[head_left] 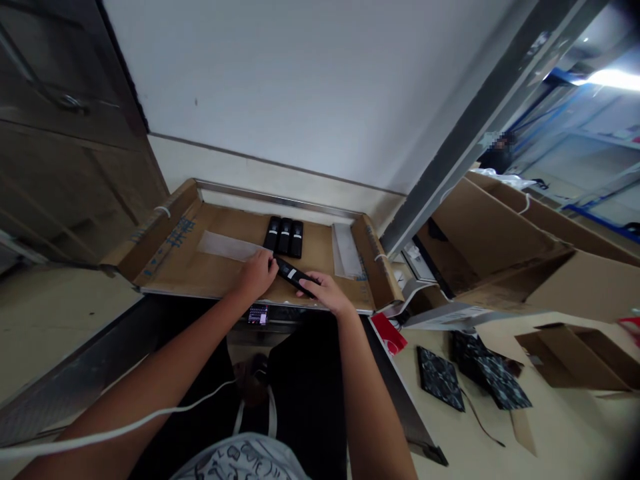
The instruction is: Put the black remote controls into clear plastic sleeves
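Observation:
A black remote control (294, 273) with a white label slants above the front of the cardboard-lined tray (230, 219). My right hand (323, 290) is closed around its lower right end. At its upper left end is my left hand (256, 273), fingers pinched together; I cannot tell whether they grip the remote or a translucent plastic sleeve. That sleeve (227, 247) lies flat on the cardboard, its right end reaching my left hand. Just behind, three similar black remotes (285, 237) lie side by side. More translucent sleeves (346, 250) lie at the tray's right end.
Cardboard flaps (377, 260) rise along the tray's sides. A lit phone (258, 315) sits below its front edge. To the right are a large open carton (505, 233), a smaller box (575, 357) and dark patterned packages (440, 377) on the floor. A white cable (150, 419) crosses my left forearm.

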`<control>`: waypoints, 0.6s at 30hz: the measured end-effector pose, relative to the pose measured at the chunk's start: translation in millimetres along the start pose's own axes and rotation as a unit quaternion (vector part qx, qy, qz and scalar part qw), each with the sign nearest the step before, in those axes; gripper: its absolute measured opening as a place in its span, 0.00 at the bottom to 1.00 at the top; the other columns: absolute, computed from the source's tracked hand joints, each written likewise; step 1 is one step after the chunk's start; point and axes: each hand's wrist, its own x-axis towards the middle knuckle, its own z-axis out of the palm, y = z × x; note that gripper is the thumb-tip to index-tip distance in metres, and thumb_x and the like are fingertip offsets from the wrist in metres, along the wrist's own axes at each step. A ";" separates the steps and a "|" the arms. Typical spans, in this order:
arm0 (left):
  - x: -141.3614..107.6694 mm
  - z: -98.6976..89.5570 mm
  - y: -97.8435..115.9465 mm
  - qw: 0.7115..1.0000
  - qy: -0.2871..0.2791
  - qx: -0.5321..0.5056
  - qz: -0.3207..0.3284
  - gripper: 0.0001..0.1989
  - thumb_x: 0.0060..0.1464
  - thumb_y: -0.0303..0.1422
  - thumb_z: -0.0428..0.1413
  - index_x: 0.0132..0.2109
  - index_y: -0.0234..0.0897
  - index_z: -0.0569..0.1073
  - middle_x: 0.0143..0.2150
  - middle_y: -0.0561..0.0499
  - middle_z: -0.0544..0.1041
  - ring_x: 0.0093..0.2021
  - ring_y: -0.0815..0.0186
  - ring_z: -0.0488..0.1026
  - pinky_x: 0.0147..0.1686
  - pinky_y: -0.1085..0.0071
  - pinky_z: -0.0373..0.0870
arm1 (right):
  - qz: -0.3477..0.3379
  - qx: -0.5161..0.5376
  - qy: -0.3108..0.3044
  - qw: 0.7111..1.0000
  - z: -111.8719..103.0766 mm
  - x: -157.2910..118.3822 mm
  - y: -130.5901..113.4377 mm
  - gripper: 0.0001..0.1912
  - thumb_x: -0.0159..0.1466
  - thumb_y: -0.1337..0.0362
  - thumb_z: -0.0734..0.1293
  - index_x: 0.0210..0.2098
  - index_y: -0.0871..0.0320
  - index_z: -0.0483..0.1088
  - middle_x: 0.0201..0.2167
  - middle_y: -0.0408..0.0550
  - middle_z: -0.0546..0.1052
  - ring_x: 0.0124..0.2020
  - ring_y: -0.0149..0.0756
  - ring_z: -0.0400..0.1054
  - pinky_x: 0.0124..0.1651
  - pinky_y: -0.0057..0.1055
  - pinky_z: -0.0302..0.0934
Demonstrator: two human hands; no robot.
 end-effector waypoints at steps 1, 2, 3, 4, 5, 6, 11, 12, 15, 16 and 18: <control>2.0 -0.1 0.7 1.000 -0.018 0.015 -0.006 0.05 0.62 0.29 0.50 0.39 0.37 0.69 0.38 0.45 0.76 0.39 0.60 0.72 0.40 0.64 0.67 | 0.001 -0.005 -0.002 1.000 -0.4 0.2 0.3 0.27 0.60 0.42 0.70 0.45 0.59 0.74 0.30 0.46 0.81 0.25 0.29 0.64 0.27 0.25 0.52; 4.1 -0.6 1.5 0.999 -0.035 0.026 -0.009 0.05 0.62 0.28 0.49 0.38 0.37 0.70 0.38 0.44 0.76 0.39 0.59 0.72 0.40 0.64 0.67 | 0.001 -0.008 -0.003 1.000 -0.7 0.4 0.5 0.26 0.60 0.42 0.70 0.45 0.59 0.74 0.30 0.46 0.81 0.25 0.29 0.63 0.27 0.25 0.52; 6.3 -1.6 2.2 0.998 -0.050 0.034 -0.008 0.06 0.62 0.28 0.49 0.38 0.37 0.70 0.38 0.43 0.76 0.39 0.59 0.73 0.40 0.64 0.67 | 0.000 -0.009 -0.003 1.000 -1.1 0.5 0.7 0.26 0.60 0.43 0.70 0.44 0.59 0.74 0.30 0.46 0.81 0.25 0.29 0.63 0.27 0.25 0.53; 8.3 -3.0 2.8 0.997 -0.060 0.040 -0.007 0.06 0.62 0.28 0.49 0.38 0.37 0.70 0.38 0.43 0.76 0.39 0.59 0.73 0.40 0.63 0.67 | -0.003 -0.009 -0.004 1.000 -1.3 0.5 0.8 0.26 0.60 0.43 0.70 0.44 0.59 0.74 0.30 0.46 0.81 0.25 0.29 0.64 0.27 0.25 0.53; 10.2 -4.9 3.4 0.997 -0.068 0.043 -0.004 0.07 0.62 0.28 0.49 0.37 0.37 0.70 0.38 0.43 0.76 0.39 0.58 0.73 0.40 0.63 0.67 | -0.006 -0.007 -0.005 1.000 -1.5 0.4 0.7 0.25 0.60 0.43 0.70 0.44 0.58 0.74 0.30 0.46 0.81 0.26 0.29 0.64 0.28 0.25 0.54; 11.7 -7.2 3.8 0.996 -0.074 0.045 0.001 0.07 0.62 0.28 0.49 0.37 0.36 0.70 0.38 0.42 0.76 0.39 0.58 0.73 0.40 0.63 0.67 | -0.008 -0.004 -0.005 1.000 -1.6 0.3 0.6 0.25 0.60 0.43 0.70 0.44 0.58 0.73 0.31 0.46 0.81 0.26 0.29 0.64 0.28 0.25 0.54; 15.4 -20.9 2.9 0.995 -0.079 0.024 0.053 0.06 0.61 0.28 0.50 0.36 0.37 0.69 0.38 0.44 0.76 0.39 0.59 0.73 0.40 0.64 0.66 | -0.018 0.016 -0.006 1.000 -2.2 -0.8 0.5 0.25 0.60 0.43 0.70 0.45 0.58 0.73 0.31 0.46 0.81 0.24 0.28 0.63 0.27 0.25 0.53; 15.9 -23.3 2.3 0.995 -0.076 0.012 0.058 0.05 0.61 0.29 0.51 0.36 0.38 0.69 0.37 0.45 0.76 0.38 0.60 0.73 0.40 0.65 0.66 | -0.022 0.019 -0.006 1.000 -2.4 -1.1 0.5 0.26 0.60 0.43 0.70 0.45 0.58 0.73 0.31 0.46 0.81 0.24 0.28 0.63 0.27 0.25 0.53; 18.3 -28.7 2.1 0.997 -0.067 -0.011 0.041 0.04 0.61 0.33 0.54 0.38 0.38 0.69 0.35 0.48 0.76 0.36 0.61 0.72 0.38 0.66 0.66 | -0.032 0.014 -0.007 0.999 -2.4 -2.6 -0.3 0.26 0.60 0.44 0.71 0.46 0.58 0.73 0.32 0.47 0.82 0.25 0.29 0.63 0.28 0.26 0.53; 19.6 -29.9 2.7 0.997 -0.067 -0.007 0.031 0.04 0.61 0.33 0.54 0.38 0.38 0.70 0.35 0.47 0.76 0.36 0.61 0.73 0.38 0.66 0.66 | -0.034 0.010 -0.008 0.999 -2.2 -3.2 -0.8 0.26 0.60 0.44 0.71 0.47 0.58 0.73 0.32 0.47 0.81 0.25 0.29 0.64 0.28 0.26 0.54; 22.3 -31.7 5.3 0.996 -0.079 0.024 0.017 0.04 0.62 0.31 0.53 0.38 0.37 0.70 0.35 0.46 0.77 0.37 0.59 0.74 0.38 0.66 0.65 | -0.036 0.004 -0.008 0.999 -1.9 -4.4 -2.0 0.26 0.60 0.44 0.71 0.47 0.58 0.73 0.32 0.47 0.81 0.26 0.29 0.64 0.28 0.26 0.54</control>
